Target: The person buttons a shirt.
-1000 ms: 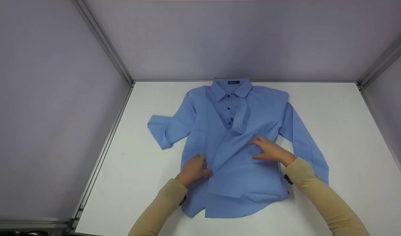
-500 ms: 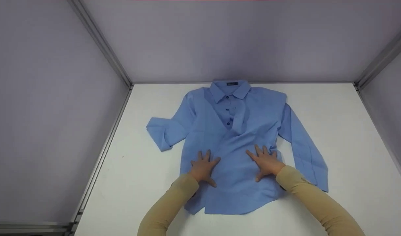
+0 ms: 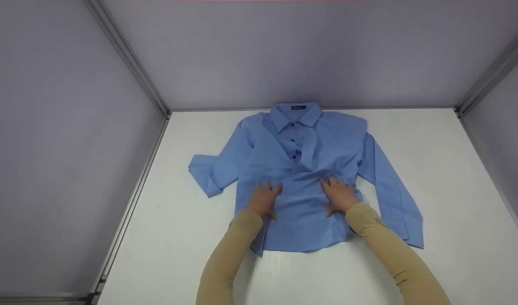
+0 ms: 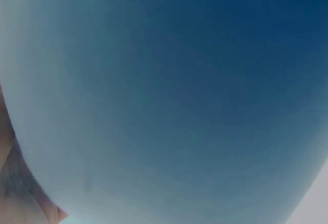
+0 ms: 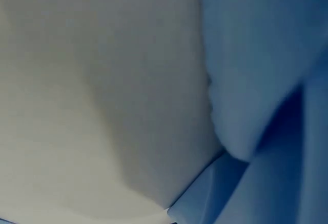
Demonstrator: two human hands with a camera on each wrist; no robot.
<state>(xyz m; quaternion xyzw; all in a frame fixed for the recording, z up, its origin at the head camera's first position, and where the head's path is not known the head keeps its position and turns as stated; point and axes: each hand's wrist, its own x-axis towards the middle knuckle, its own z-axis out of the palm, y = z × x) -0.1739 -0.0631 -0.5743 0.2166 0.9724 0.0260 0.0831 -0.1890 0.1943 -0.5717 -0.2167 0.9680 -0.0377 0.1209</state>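
A blue long-sleeved button-up shirt (image 3: 297, 231) lies front up, its collar (image 3: 296, 116) toward the back wall. On the left side of its lower front, my left hand (image 3: 263, 201) rests with fingers spread. My right hand (image 3: 338, 195) presses on the opposite side, fingers also apart. Between and above the hands the cloth is rucked into creases. The left sleeve (image 3: 212, 171) is bent back near its cuff; the right sleeve (image 3: 392, 190) stretches down and outward. Blurred blue cloth fills most of the left wrist view. Folded shirt edges (image 5: 246, 106) show in the right wrist view.
The shirt lies on a white table (image 3: 170, 237). A grey back wall (image 3: 310, 51) and side walls (image 3: 64, 140) enclose it, joined by metal corner rails (image 3: 132, 59). Bare tabletop shows on both sides of the shirt and in front of it.
Both hands came down spread on the shirt, then slid toward the collar. The hem moved up with them and the front bunched into creases. The sleeves stayed nearly in place.
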